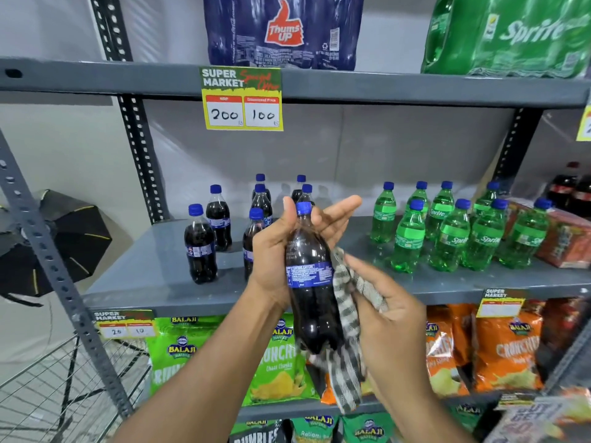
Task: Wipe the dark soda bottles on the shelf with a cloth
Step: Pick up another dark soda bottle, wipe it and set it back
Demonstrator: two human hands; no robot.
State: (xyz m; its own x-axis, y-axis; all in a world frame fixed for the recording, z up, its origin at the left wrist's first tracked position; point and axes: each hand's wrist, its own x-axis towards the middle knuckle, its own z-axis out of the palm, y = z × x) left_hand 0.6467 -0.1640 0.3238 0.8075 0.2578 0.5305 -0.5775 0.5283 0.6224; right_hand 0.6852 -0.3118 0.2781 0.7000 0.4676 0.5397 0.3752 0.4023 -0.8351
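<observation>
A dark soda bottle (311,282) with a blue cap and blue label is held in front of the grey shelf (153,251), tilted slightly. My left hand (281,247) grips its upper body from the left, fingers stretched behind the neck. My right hand (387,314) presses a grey-and-white checked cloth (347,318) against the bottle's right side; the cloth hangs down past the bottle's base. Several more dark soda bottles (200,247) stand on the shelf's left half, some partly hidden behind my left hand.
Green Sprite bottles (447,231) stand on the shelf's right half, beside an orange pack (566,241). Shrink-wrapped soda packs sit on the upper shelf (383,84). Snack bags (281,356) fill the lower shelves. A wire basket (64,388) is at the lower left.
</observation>
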